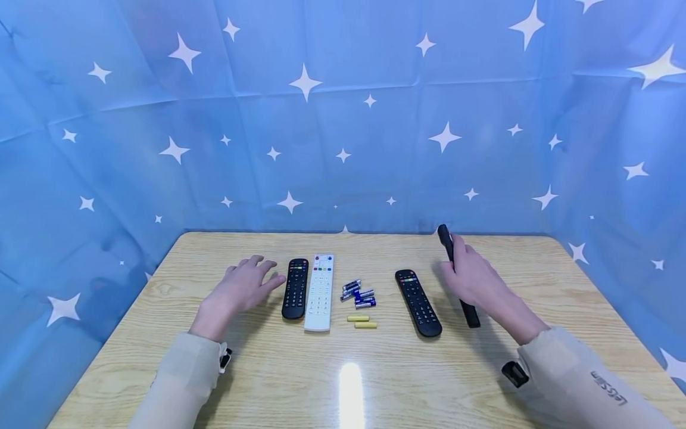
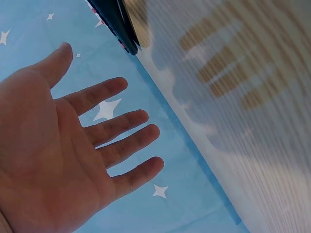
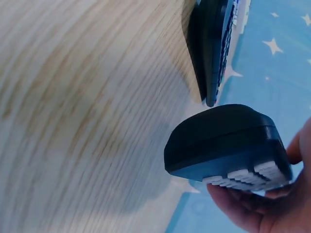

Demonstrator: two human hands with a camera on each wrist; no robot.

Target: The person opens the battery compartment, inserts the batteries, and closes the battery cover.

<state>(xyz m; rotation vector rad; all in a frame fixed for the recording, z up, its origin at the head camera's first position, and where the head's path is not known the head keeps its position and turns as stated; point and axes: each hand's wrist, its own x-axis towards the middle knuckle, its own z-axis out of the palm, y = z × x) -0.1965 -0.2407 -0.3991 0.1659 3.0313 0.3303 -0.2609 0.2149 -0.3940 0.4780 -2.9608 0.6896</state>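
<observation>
My right hand (image 1: 474,277) grips a black remote control (image 3: 221,141) by its sides, turned on edge. Its light-coloured keys show in the right wrist view. Just left of it lies a second black remote (image 1: 418,302), keys up. Over the left part of the table my left hand (image 1: 241,293) holds nothing, its fingers spread and thumb apart in the left wrist view. Nearest to that hand is a third black remote (image 1: 295,289), with a white remote (image 1: 320,293) beside it; both lie keys up.
Several blue and silver batteries (image 1: 358,294) lie in a loose cluster mid-table. Two yellow batteries (image 1: 365,325) are closer to me. The wooden table (image 1: 289,375) ends at the back against a blue star-patterned cloth (image 1: 364,137).
</observation>
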